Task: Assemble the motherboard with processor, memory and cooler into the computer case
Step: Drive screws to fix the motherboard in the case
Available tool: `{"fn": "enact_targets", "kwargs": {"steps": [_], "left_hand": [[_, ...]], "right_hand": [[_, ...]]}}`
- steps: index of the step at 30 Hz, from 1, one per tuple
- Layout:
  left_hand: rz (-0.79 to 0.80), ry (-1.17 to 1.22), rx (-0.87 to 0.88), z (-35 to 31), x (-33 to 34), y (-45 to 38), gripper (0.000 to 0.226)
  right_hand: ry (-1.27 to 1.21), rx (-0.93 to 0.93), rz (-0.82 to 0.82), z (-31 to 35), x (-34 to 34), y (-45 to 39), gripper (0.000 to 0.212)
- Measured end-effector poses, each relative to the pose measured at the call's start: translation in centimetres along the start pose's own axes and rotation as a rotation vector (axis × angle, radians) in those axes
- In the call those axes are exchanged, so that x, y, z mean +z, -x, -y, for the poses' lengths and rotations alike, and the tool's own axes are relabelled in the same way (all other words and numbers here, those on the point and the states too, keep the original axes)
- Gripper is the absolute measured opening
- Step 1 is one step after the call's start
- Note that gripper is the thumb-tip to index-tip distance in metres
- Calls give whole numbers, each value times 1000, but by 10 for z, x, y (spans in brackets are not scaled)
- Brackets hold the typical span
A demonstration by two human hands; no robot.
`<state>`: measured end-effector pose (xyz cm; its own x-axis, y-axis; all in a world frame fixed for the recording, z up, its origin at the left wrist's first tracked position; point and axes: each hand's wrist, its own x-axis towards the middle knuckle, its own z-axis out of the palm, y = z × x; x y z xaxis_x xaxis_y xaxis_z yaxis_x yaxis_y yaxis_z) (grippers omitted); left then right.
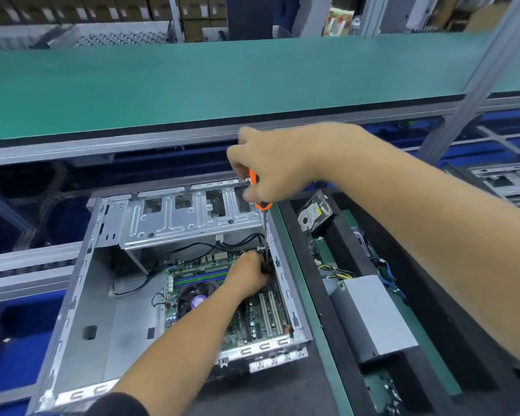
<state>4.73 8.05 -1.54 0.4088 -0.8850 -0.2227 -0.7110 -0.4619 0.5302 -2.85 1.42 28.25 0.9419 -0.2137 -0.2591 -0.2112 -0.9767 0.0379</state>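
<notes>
The screwdriver (260, 202) handle was mostly hidden inside the right hand (267, 166), and its tip vanished behind the left hand (248, 276). That hand's fingers were out of sight. The cooler (197, 295) was partly covered by the forearm.

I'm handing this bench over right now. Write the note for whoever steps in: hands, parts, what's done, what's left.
Right hand grips the orange screwdriver upright, its shaft running down to the motherboard's far right corner.
Left hand is down at the shaft's tip, fingers curled there; what they hold is hidden.
Motherboard lies inside the open case, with cooler and memory sticks already on it.
Hard drive and power supply wait on the tray to the right.
Left: finish this screw; other screws cannot be judged from here.
</notes>
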Motion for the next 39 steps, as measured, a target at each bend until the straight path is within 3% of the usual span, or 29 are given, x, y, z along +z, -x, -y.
{"fn": "enact_targets", "kwargs": {"steps": [2,4,7,10,12,14,17,20,22,25,28,30,32,33,36,39], "left_hand": [[-1,4,10,0,0,0,22],[-1,-3,16,1,1,0,22],[5,-17,12,1,1,0,19],[1,-24,15,2,1,0,19],[-1,-15,12,2,2,0,19],[-4,-12,15,2,2,-1,19],[-1,-27,20,1,1,0,22],[-1,-28,21,2,2,0,21],[0,-16,25,2,2,-1,23],[3,-21,39,2,2,0,28],[13,-36,25,1,1,0,26],[10,-38,27,2,1,-1,25],[7,-26,37,2,1,0,26],[5,-21,38,2,1,0,26],[7,-21,35,2,1,0,26],[9,-39,24,0,0,0,24]], "right_hand": [[-102,-71,87,0,-7,3,17],[-48,-64,-14,1,-3,-1,7],[64,91,-152,0,6,-4,35],[-42,5,-11,-5,1,4,9],[-152,-60,56,-6,-3,6,20],[-103,-56,-69,-3,3,3,5],[0,107,-245,-2,13,-1,35],[-142,12,-87,-5,8,3,13],[-273,-107,-8,-5,2,8,18],[-176,-115,-184,2,10,4,9],[-59,77,-286,3,18,-1,37],[-98,22,-194,-1,14,0,30],[-300,-116,-58,-4,8,6,11],[-367,-178,-32,-5,7,9,14],[-339,-158,-206,-5,15,8,10],[-181,42,-356,-7,26,2,38]]}}
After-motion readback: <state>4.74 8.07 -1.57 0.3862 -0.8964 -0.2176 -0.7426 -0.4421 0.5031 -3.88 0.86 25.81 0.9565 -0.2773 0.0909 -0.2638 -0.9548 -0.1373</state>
